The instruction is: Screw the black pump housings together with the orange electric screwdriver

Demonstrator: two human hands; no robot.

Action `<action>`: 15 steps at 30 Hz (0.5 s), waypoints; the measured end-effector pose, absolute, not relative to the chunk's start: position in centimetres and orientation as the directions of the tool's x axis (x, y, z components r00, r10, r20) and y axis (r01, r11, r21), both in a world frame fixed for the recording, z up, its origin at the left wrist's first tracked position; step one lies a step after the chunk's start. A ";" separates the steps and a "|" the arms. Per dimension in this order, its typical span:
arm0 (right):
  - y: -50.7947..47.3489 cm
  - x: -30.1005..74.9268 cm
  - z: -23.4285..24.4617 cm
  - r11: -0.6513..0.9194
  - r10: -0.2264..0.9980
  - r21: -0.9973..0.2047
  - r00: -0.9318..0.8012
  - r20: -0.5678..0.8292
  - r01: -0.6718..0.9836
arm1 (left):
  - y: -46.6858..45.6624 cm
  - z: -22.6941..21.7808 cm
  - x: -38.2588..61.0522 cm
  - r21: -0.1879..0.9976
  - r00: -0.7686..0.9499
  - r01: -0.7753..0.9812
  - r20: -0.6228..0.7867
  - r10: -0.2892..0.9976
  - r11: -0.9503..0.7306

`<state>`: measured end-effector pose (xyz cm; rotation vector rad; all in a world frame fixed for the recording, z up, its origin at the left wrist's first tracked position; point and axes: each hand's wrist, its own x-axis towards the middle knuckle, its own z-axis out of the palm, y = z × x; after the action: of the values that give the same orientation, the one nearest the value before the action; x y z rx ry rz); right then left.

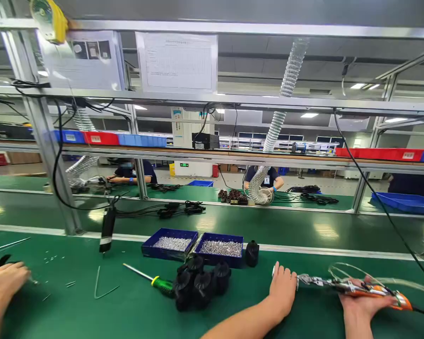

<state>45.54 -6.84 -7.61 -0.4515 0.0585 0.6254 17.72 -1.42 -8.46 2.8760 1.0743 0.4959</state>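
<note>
- Right hand [363, 301] wrapped around an orange-handled tool [353, 286] at the table's right edge, tip pointing left.
- Left hand [283, 285] flat on the green mat [127, 310], fingers at the tool tip, gripping nothing.
- Black caps [199, 282] and screwdriver [151, 280] left of it.
- Another person's hand [5, 280] far left.

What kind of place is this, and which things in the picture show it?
Most likely an electronics assembly line in a factory. Long green benches run in rows, with other workers seated across. Blue trays of small metal screws sit beside black plastic parts, and an electric screwdriver hangs over the bench.
</note>
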 end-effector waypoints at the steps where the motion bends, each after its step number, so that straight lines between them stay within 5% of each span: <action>1: -7.2 46.0 -7.5 0.727 0.539 -0.401 0.825 -0.169 -0.557 | -0.5 -8.5 18.2 0.162 0.675 0.662 0.295 0.676 -0.732; 6: -8.7 47.1 -6.5 0.742 0.450 -0.515 0.888 -0.093 -0.430 | 2.4 -9.4 17.6 0.293 0.571 0.682 0.359 0.738 -0.670; 11: -9.5 45.0 -3.8 0.721 0.465 -0.556 0.883 -0.054 -0.414 | 0.3 -9.0 13.8 0.319 0.693 0.417 0.494 0.524 -0.851; 15: -9.2 40.6 1.7 0.782 0.461 -0.523 0.879 0.119 -0.339 | -0.1 -7.0 9.8 0.538 0.320 0.426 0.662 0.677 -0.727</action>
<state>40.56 -9.18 1.65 -0.5147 -0.2476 0.4365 9.80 -0.10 -7.03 2.3239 0.9988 1.3647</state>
